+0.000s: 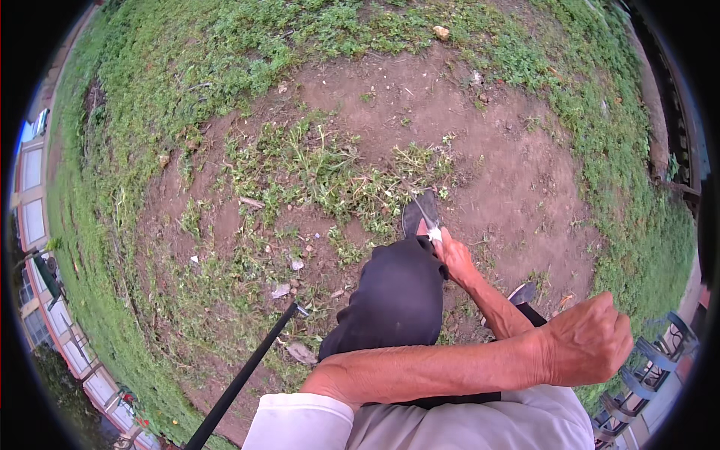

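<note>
Brown bare soil patch (pixel 510 172), weed tufts (pixel 322 169) scattered. Right hand (pixel 454 256) low beside dark shoe toe (pixel 414 214), closed around thin pale-handled metal blade (pixel 429 223). Left hand (pixel 585 341) crossed over right forearm, curled into a fist. Long black pole (pixel 247 373) lower left.

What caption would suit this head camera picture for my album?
Right hand grips a thin metal tool beside a dark shoe on weedy brown soil; left hand fisted past the black-trousered knee.
</note>
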The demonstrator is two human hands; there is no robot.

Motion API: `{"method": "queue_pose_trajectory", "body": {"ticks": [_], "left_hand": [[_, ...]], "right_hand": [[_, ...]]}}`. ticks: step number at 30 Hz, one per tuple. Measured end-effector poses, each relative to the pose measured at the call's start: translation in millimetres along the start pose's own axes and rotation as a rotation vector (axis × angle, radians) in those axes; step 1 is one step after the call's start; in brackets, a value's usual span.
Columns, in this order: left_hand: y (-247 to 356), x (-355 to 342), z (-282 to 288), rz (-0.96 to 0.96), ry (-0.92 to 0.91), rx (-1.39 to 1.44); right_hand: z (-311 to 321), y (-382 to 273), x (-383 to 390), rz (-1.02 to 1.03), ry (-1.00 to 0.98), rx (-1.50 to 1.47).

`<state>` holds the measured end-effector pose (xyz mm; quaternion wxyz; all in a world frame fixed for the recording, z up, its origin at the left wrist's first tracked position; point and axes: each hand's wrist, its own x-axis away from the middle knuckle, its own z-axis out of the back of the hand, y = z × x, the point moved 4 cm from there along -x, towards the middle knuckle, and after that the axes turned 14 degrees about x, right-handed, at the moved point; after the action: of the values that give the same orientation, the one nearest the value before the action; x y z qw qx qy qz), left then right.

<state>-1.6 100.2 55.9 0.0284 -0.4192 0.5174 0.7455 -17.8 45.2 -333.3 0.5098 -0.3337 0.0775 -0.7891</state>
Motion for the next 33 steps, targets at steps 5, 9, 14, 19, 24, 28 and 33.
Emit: {"method": "queue_pose_trajectory", "body": {"ticks": [5, 9, 14, 19, 24, 28, 33], "left_hand": [[3.3, 1.5, 2.8, -0.005, 0.001, 0.023], [4.5, 1.2, 1.0, -0.027, 0.020, -0.016], [-0.5, -1.4, -1.4, -0.005, 0.025, -0.012], [-3.6, -1.2, -3.5, 0.000, 0.021, -0.009], [-3.3, 3.1, 6.4, -0.008, 0.043, -0.032], [0.2, -1.3, 4.8, 0.003, 0.069, 0.019], [2.4, 3.3, 4.1, -0.019, 0.020, 0.000]], "right_hand": [[8.1, 6.7, 32.8, -0.033, -0.028, 0.059], [23.5, -40.6, -51.6, 0.057, 0.069, 0.013], [20.9, -101.4, -140.4, 0.075, 0.079, 0.095], [0.9, -102.2, -113.0, 0.082, -0.027, 0.085], [19.1, -66.4, -53.4, 0.128, -0.092, 0.162], [27.7, -15.8, -7.1, 0.189, -0.199, 0.215], [31.5, -19.2, -24.9, 0.178, -0.145, 0.322]]}}
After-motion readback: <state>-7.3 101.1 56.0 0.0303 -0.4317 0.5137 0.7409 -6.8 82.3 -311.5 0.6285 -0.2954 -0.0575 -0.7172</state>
